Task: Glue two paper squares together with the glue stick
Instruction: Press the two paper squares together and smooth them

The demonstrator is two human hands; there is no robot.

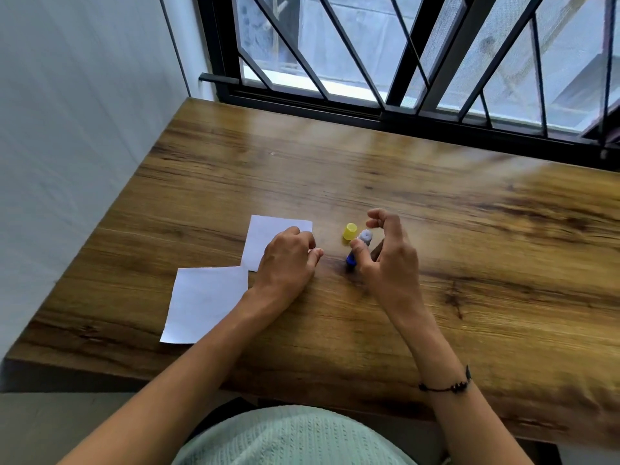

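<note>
Two white paper squares lie on the wooden table (436, 229), corner to corner. My left hand (288, 263) rests on the near right part of the far paper square (268, 233), fingers loosely bent, gripping nothing. The near paper square (204, 303) lies untouched by the table's left front. The uncapped glue stick (365, 235), with a blue body and a pale tip, stands right of the far square. Its yellow cap (349, 231) stands just beside it. My right hand (389, 260) hovers at the stick. Its thumb lies across the blue body while the fingers are lifted and spread above it.
A barred window (402, 62) runs along the table's far edge, and a white wall (84, 129) borders its left side. My lap in a pale green garment (292, 437) sits below the front edge.
</note>
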